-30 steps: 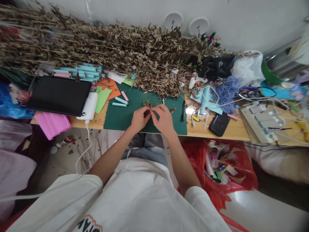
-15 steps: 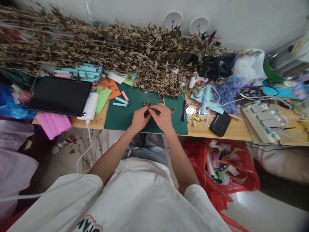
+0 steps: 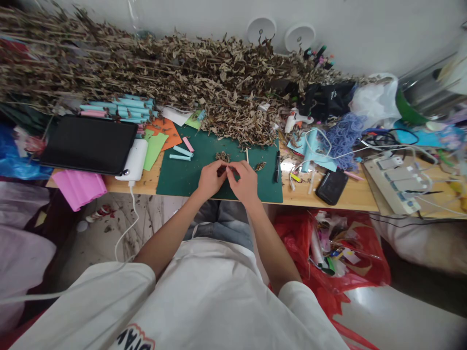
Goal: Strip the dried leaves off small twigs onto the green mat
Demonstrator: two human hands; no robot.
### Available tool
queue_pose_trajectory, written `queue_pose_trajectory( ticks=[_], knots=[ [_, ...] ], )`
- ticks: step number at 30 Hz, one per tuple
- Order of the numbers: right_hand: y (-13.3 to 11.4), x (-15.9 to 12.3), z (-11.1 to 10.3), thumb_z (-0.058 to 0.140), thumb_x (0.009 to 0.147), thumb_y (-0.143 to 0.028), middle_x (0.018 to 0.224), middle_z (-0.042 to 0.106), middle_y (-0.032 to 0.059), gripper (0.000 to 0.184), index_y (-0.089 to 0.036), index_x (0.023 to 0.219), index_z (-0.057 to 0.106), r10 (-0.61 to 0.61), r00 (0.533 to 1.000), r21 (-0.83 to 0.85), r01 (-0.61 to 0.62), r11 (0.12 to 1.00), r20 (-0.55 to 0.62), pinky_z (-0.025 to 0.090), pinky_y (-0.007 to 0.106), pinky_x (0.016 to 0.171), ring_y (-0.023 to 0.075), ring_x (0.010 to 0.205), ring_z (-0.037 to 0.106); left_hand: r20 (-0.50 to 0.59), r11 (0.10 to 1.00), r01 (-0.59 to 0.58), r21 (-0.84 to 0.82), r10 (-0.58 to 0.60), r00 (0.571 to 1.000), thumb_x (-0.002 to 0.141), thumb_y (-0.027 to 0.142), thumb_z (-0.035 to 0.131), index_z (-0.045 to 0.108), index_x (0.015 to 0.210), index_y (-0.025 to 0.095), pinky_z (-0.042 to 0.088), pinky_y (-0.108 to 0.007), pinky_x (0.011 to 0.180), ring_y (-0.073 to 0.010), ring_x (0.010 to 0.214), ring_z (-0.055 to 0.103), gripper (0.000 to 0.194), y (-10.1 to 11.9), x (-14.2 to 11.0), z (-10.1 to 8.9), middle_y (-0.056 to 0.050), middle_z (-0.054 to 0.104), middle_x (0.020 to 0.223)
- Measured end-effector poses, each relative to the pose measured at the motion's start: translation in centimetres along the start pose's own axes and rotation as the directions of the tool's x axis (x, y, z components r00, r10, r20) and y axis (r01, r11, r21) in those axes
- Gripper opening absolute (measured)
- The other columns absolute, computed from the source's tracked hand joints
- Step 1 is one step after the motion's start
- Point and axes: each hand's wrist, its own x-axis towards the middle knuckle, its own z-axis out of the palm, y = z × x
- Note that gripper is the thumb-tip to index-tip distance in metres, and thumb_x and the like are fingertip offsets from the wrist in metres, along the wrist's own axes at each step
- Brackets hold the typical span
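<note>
My left hand (image 3: 210,179) and my right hand (image 3: 245,182) meet over the near part of a dark green cutting mat (image 3: 182,176). Both are closed in a pinch on a small dried brown bit (image 3: 222,170) held between their fingertips. A little clump of dried leaves (image 3: 222,156) lies on the mat just beyond my hands. A thin stick (image 3: 247,155) and another leaf scrap (image 3: 260,166) lie on the mat to the right. A big heap of dried leafy branches (image 3: 146,68) runs along the back of the table.
A black tablet (image 3: 87,143), white power bank (image 3: 134,160), rolled blue and pink paper tubes (image 3: 120,108), a black pen (image 3: 277,166), glue gun (image 3: 296,119), black phone (image 3: 331,186) and power strip (image 3: 396,185) crowd the wooden table. A red bag of scraps (image 3: 328,248) sits below.
My right hand has drawn back slightly toward the table edge, fingertips still meeting the left hand's. The view shifted a little.
</note>
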Motion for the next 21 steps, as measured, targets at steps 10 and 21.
queue_pose_trajectory(
  ticks=[10, 21],
  knots=[
    [0.7, 0.3, -2.7, 0.056, 0.091, -0.036, 0.097, 0.068, 0.0104, 0.023, -0.017, 0.098, 0.066, 0.417, 0.907, -0.487, -0.388, 0.782, -0.055, 0.05, 0.033, 0.077, 0.0227, 0.086, 0.066, -0.009, 0.995, 0.098, -0.01, -0.098, 0.995, 0.084, 0.024, 0.068, 0.068, 0.09, 0.018, 0.053, -0.025, 0.068, -0.0139, 0.072, 0.066, 0.008, 0.1, 0.0, 0.4, -0.002, 0.072, 0.083],
    [-0.4, 0.9, -4.0, 0.056, 0.085, -0.031, 0.076, 0.072, 0.0078, 0.02, -0.018, 0.076, 0.067, 0.542, 0.839, -0.347, -0.495, 0.797, 0.047, 0.051, 0.032, 0.074, 0.022, 0.076, 0.069, -0.003, 0.997, 0.076, 0.007, -0.076, 0.997, 0.084, 0.022, 0.068, 0.069, 0.092, 0.019, 0.052, -0.023, 0.067, -0.0127, 0.072, 0.066, 0.008, 0.2, 0.0, 0.3, -0.001, 0.072, 0.084]
  ],
)
